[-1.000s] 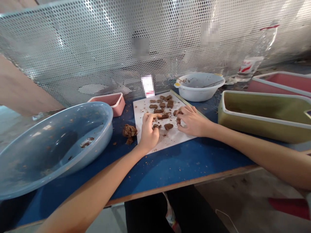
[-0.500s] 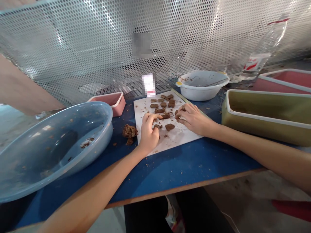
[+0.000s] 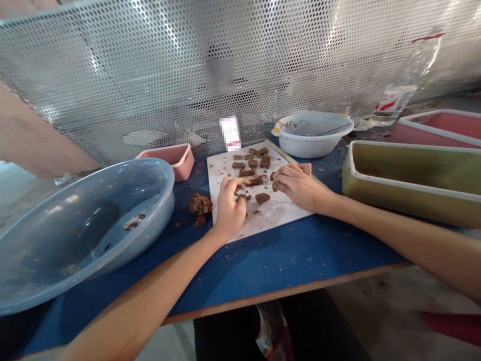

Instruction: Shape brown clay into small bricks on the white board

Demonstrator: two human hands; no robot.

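Observation:
A white board [image 3: 276,213] lies on the blue table [image 3: 263,260] with several small brown clay-like pieces [image 3: 251,163] on it. My left hand [image 3: 230,203] rests on the board's near left part, fingers curled and pinching a small brown piece. My right hand [image 3: 298,184] sits at the board's right side, fingers bent together around another brown piece [image 3: 273,176]. A single brown piece [image 3: 262,197] lies between the two hands. A brown lump [image 3: 200,204] sits on the table just left of the board.
A large blue basin [image 3: 82,225] stands at the left, a small pink tub [image 3: 173,155] behind it. A white bowl [image 3: 313,134] is at the back, an olive tray [image 3: 413,178] and pink tray [image 3: 443,125] at the right, a plastic bottle [image 3: 404,85] against the perforated metal screen [image 3: 150,75].
Both hands stay on the board with only slight finger movement. The right hand has curled a little tighter by the piece at the board's right side.

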